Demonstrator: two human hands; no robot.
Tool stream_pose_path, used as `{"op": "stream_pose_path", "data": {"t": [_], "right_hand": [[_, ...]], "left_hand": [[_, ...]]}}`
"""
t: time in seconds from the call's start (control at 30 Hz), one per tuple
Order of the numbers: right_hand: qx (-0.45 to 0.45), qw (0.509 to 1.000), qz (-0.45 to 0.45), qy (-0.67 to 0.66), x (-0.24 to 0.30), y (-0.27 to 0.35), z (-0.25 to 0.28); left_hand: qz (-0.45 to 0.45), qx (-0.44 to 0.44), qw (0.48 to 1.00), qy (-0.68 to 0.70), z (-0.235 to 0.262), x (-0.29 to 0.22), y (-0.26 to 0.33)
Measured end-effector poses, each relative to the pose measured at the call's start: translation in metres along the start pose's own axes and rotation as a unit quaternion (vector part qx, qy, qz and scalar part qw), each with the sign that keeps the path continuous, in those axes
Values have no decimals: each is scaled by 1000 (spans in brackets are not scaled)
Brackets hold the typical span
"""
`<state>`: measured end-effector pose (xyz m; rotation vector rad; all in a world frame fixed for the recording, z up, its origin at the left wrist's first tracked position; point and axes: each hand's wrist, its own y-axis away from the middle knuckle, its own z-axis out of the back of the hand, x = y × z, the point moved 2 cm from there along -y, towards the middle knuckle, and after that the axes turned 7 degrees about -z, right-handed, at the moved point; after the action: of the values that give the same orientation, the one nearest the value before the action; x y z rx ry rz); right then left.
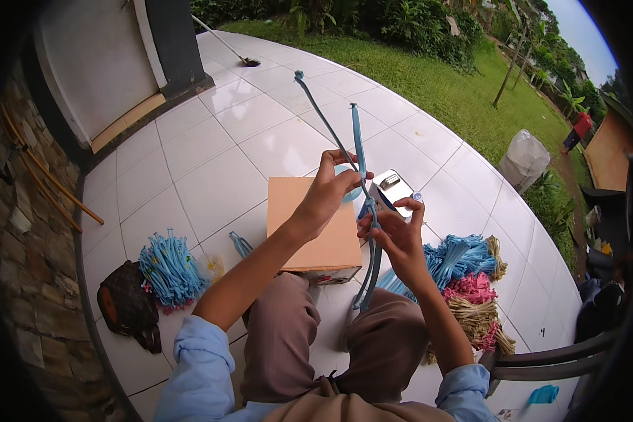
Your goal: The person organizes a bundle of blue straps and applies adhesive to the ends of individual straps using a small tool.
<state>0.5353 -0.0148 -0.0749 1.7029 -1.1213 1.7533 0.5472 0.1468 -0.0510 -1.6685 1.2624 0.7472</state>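
Note:
A pair of light-blue cords (358,137) is held up in front of me, with two loose ends pointing up and away. Pinched on them, above a knot (370,202), is my left hand (336,181). Just below the knot my right hand (399,235) closes thumb and fingers on the same cords. Their lower lengths (367,285) hang toward my right knee. Under my left forearm, a cardboard box (309,211) stands before my knees. Beyond my hands are a round light-blue item (347,188), partly hidden, and an open metal tin (394,187).
At left lie a bundle of blue cords (169,271) and a dark bag (128,302). To the right are blue bundles (464,260), pink bundles (471,287) and beige bundles (475,316). A dark chair (555,359) is near right. A distant person (579,131) stands beyond the grass.

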Motion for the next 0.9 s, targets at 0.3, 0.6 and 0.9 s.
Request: {"op": "stream_pose_path", "data": {"t": [0.3,0.6,0.9], "right_hand": [[-86,993,-76,30,68,-11,41],[-231,953,-197,-22,26,16,91],[-161,987,-20,-21,-37,23,115]], "left_hand": [[-364,128,723,-573,-16,1,31],[-407,308,727,-460,-75,59,0],[-28,277,939,-202,-72,112,-32]]}}
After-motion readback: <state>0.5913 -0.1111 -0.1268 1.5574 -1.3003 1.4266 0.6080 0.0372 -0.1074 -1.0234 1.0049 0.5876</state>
